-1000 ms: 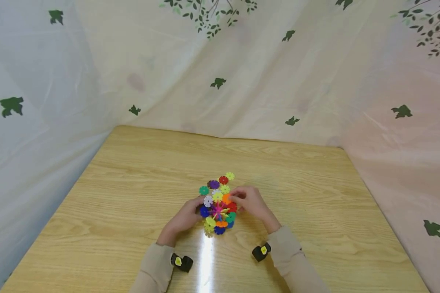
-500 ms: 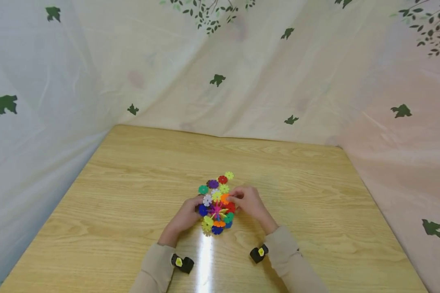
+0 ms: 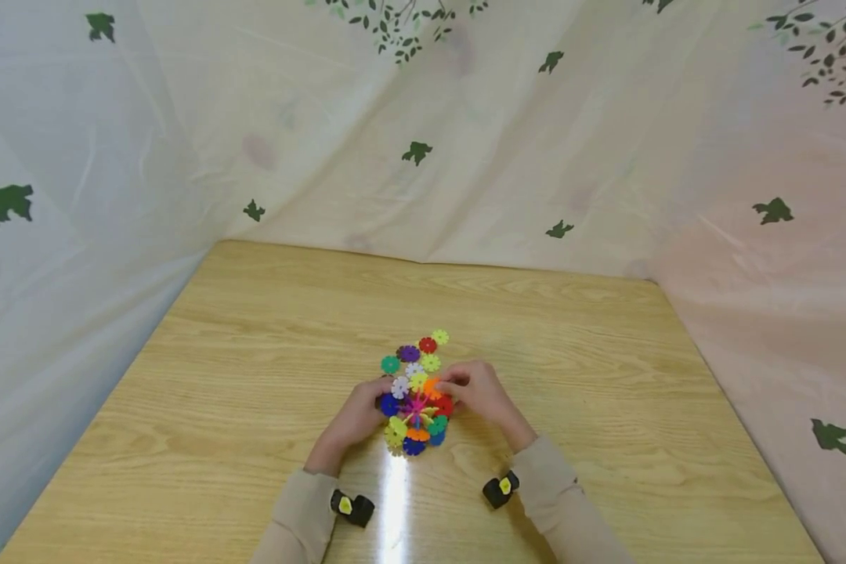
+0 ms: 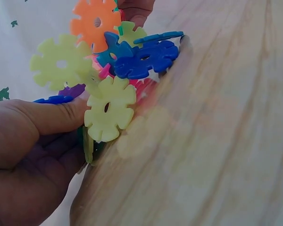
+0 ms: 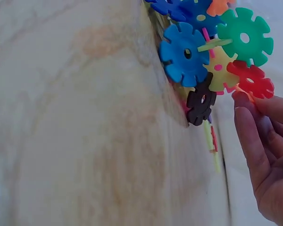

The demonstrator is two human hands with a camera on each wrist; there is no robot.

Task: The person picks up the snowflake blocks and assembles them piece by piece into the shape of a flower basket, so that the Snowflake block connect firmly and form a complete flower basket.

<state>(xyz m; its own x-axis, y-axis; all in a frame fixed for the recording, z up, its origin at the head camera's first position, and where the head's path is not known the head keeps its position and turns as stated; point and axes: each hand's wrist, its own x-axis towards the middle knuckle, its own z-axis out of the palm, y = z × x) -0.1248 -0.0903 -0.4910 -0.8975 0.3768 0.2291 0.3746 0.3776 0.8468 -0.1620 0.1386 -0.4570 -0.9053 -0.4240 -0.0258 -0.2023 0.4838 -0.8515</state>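
Observation:
A cluster of joined notched discs in many colours (image 3: 417,407) stands near the middle of the wooden table. My left hand (image 3: 358,413) grips its left side; in the left wrist view the thumb of that hand (image 4: 33,141) lies against it beside a pale yellow disc (image 4: 110,109). On the other side my right hand (image 3: 481,392) pinches an orange disc (image 3: 433,388). In the right wrist view the right hand's (image 5: 269,150) fingertips are just below a red disc (image 5: 250,80), close to a green one (image 5: 245,37). The discs hide some left fingertips.
The wooden table (image 3: 254,313) spreads around the cluster, with a line of discs reaching toward its back. Pale cloth (image 3: 324,117) with green leaf and bird shapes hangs behind and at both sides. Each wrist wears a small black camera.
The cluster has tilted a little, its near discs shifting slightly left and toward the table's front. Both hands keep their hold on it.

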